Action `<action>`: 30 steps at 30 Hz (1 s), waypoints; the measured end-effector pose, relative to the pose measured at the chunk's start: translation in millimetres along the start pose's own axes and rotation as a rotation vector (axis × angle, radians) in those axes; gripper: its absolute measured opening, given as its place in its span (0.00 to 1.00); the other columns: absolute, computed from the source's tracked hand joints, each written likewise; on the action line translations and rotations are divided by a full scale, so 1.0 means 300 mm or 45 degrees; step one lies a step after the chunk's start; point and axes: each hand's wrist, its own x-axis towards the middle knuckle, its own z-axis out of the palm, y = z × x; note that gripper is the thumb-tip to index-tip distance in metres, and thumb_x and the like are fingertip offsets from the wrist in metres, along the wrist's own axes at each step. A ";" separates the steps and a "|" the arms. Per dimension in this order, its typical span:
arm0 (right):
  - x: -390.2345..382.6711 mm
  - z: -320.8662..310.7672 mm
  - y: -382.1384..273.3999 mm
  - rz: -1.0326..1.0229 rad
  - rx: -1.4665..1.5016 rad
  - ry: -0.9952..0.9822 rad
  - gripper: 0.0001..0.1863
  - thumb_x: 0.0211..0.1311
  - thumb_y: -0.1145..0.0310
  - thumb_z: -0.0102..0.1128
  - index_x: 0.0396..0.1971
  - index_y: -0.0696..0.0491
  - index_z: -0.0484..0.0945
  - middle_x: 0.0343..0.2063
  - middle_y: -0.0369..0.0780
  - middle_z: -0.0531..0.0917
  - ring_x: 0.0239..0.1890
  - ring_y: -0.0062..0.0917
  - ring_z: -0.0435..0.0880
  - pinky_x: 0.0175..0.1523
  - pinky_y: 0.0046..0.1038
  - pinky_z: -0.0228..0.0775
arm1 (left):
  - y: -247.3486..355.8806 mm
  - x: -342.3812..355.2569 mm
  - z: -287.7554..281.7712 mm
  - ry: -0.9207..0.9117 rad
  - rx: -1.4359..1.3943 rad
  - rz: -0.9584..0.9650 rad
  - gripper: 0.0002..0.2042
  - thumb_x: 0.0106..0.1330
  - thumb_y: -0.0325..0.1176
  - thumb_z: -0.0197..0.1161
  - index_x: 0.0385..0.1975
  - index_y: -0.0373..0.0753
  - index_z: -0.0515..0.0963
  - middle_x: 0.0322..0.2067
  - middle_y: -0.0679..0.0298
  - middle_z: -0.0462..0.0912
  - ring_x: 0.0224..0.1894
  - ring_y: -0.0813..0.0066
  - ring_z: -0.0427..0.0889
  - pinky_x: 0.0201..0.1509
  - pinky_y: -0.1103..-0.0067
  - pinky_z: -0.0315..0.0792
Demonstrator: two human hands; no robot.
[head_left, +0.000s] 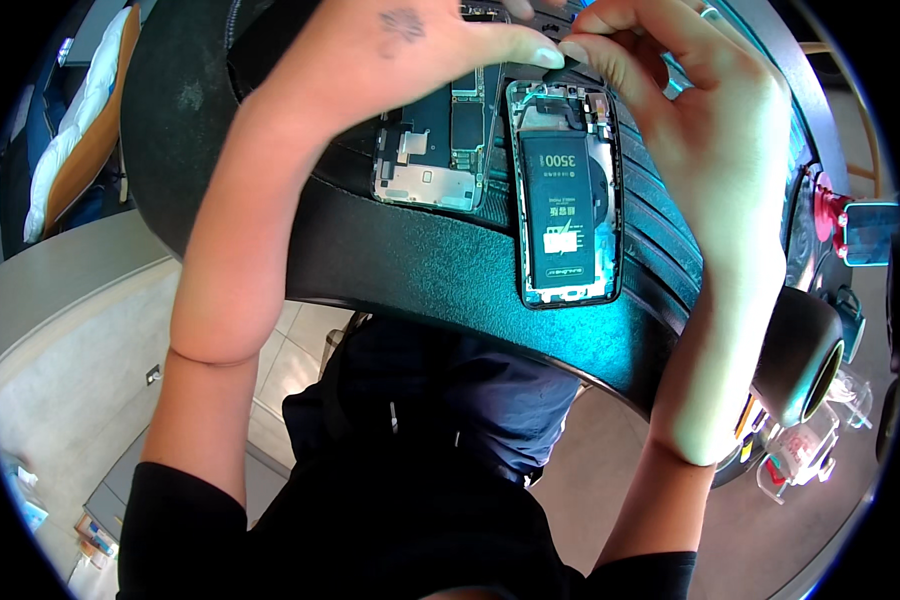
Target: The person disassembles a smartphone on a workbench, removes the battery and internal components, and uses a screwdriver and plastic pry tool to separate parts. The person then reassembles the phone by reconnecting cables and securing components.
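My left hand (420,50) and my right hand (705,95) meet above an opened phone (610,200), their thumb tips close together. Between them is a small dark piece (560,72), too small to name. The right thumb and forefinger are pinched on it; the left thumb reaches to it, the other left fingers mostly cut off by the top edge. Below lies the opened phone, a black battery (558,215) filling much of its frame. Left of it, partly under my left hand, lies a second opened phone part (425,185) with a bare circuit board and metal plates.
Both phone parts rest on a black, ridged work surface (400,255) with a curved front edge. A black cylinder (800,350) stands beside my right forearm. Farther right are a phone on a red holder (830,212) and a clear plastic cup (800,450). A chair (80,130) stands at left.
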 end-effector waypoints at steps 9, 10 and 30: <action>0.025 -0.097 0.133 -0.045 0.265 0.412 0.06 0.65 0.67 0.67 0.35 0.53 0.86 0.26 0.31 0.84 0.27 0.15 0.77 0.37 0.16 0.69 | 0.201 -0.279 0.164 -0.308 0.775 0.182 0.30 0.38 0.50 0.79 0.42 0.39 0.80 0.40 0.65 0.77 0.41 0.68 0.77 0.46 0.71 0.65; 0.027 -0.114 0.139 -0.027 0.230 0.444 0.08 0.66 0.65 0.66 0.35 0.54 0.86 0.26 0.31 0.84 0.28 0.13 0.77 0.37 0.15 0.68 | 0.180 -0.295 0.195 -0.332 0.804 0.232 0.27 0.42 0.46 0.77 0.41 0.39 0.80 0.39 0.65 0.77 0.40 0.69 0.77 0.44 0.72 0.65; -0.273 -0.277 -0.013 0.477 2.321 0.052 0.15 0.80 0.61 0.40 0.44 0.59 0.69 0.22 0.37 0.67 0.16 0.19 0.63 0.20 0.19 0.57 | 0.162 -0.307 0.270 -0.503 0.456 0.772 0.07 0.52 0.31 0.64 0.30 0.38 0.78 0.32 0.66 0.77 0.34 0.76 0.76 0.37 0.77 0.66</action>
